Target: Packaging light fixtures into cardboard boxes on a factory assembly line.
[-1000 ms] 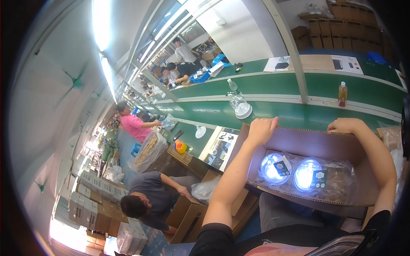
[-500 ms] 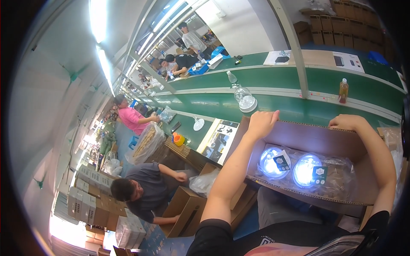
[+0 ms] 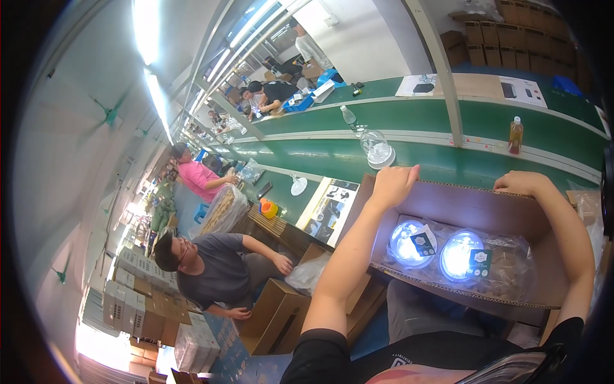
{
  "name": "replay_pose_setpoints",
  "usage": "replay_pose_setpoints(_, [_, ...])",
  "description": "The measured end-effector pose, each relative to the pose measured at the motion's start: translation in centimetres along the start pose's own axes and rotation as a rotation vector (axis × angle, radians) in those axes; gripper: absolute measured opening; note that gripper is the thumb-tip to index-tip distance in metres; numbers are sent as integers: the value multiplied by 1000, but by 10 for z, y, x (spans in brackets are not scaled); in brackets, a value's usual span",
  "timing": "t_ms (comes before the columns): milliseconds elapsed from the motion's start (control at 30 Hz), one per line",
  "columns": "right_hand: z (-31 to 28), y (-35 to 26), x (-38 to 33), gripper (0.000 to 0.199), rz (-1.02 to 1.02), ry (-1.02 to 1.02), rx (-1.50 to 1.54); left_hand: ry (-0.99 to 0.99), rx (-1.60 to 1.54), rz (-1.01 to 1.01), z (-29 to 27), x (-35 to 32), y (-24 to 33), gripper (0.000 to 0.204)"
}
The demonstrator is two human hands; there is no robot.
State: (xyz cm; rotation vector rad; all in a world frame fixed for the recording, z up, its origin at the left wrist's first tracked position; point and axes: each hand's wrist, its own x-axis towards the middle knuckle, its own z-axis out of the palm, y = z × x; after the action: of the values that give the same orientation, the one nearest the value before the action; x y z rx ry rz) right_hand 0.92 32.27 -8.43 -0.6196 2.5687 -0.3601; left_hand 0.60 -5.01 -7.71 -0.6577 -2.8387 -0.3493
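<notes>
A: Item one, the carrier?

B: Open brown cardboard box (image 3: 473,211), held across the person's lap. Left hand (image 3: 391,185) sits on its far left corner, fingers curled over the rim and closed on the cardboard. Right hand (image 3: 521,182) lies on the far right edge; whether its fingers clamp the rim or only rest there cannot be told.

A: Contents?

B: Two round glowing lamps, left lamp (image 3: 409,243) and right lamp (image 3: 459,255), side by side near the box's near edge, under a clear plastic bag (image 3: 511,272). Each carries a small dark label card on its right side. The box's far half is bare cardboard.

A: Room around the box?

B: Far edge meets a green conveyor desk (image 3: 332,157). On it, just beyond the left hand: a clear dome (image 3: 377,150) and a clear water bottle (image 3: 348,118). Further right, near the desk's far edge, an amber drink bottle (image 3: 515,134). White printed sheets (image 3: 521,89) lie on the desk's upper level.

A: Left side?

B: A drop to the floor, where a seated person in a grey shirt (image 3: 211,269) handles a brown carton (image 3: 275,313). White cartons (image 3: 131,307) stacked behind.
</notes>
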Motion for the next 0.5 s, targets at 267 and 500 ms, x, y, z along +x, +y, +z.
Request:
replay_pose_setpoints(267, [-2,-3,-1,45,-2,-2,-15,6,3,2,0,2,-1,56])
replay_pose_setpoints(500, [-2,-2,0,45,6,-7,-13,3,22,0,1,2,-3,55])
